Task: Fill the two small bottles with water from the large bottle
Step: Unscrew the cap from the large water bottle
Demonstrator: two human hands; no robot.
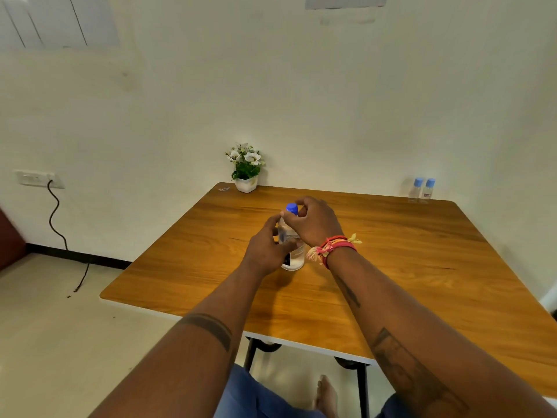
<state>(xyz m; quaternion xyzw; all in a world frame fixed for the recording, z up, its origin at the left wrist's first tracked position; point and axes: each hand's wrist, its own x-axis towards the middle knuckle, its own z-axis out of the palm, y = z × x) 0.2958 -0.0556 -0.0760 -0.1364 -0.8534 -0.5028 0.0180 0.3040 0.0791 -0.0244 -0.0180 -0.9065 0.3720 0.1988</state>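
The large clear bottle (292, 251) stands upright in the middle of the wooden table (422, 267), its blue cap (292, 209) on. My left hand (266, 247) curls round the bottle's body from the left. My right hand (315, 220) is at the bottle's top, with fingertips curled beside the cap. Two small clear bottles (422, 190) with light blue caps stand side by side at the table's far right corner, against the wall.
A small white pot of white flowers (246, 168) sits at the table's far left corner. A wall socket with a dangling black cable (57, 224) is on the left. My knees and a bare foot show below the table's near edge.
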